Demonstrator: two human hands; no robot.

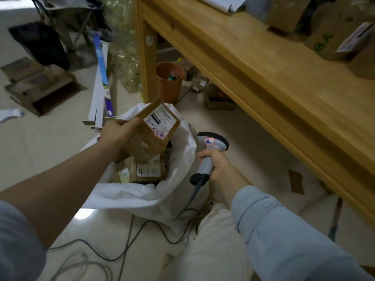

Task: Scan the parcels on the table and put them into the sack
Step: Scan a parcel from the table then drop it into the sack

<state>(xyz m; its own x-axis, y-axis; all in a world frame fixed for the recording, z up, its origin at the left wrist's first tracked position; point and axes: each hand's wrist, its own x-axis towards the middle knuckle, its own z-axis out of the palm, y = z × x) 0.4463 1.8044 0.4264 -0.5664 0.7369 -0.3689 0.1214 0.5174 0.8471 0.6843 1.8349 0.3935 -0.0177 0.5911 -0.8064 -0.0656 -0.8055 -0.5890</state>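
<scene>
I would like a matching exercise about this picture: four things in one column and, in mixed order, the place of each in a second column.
Things
1 parcel with pink sticker
2 scanner
3 orange pot
4 parcel marked 4 3 21

Places
a inside the sack
b in the right hand
c under the table
d in the left hand, above the sack

Pairs: 1-d, 2-b, 3-c, 4-a

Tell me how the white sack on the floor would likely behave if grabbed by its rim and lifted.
Probably floppy: the white sack has a folded, creased rim that sags rather than stands stiff. It would likely hang bottom-heavy, since boxed parcels sit inside it. The mouth would probably collapse inward unless it is held open.
</scene>
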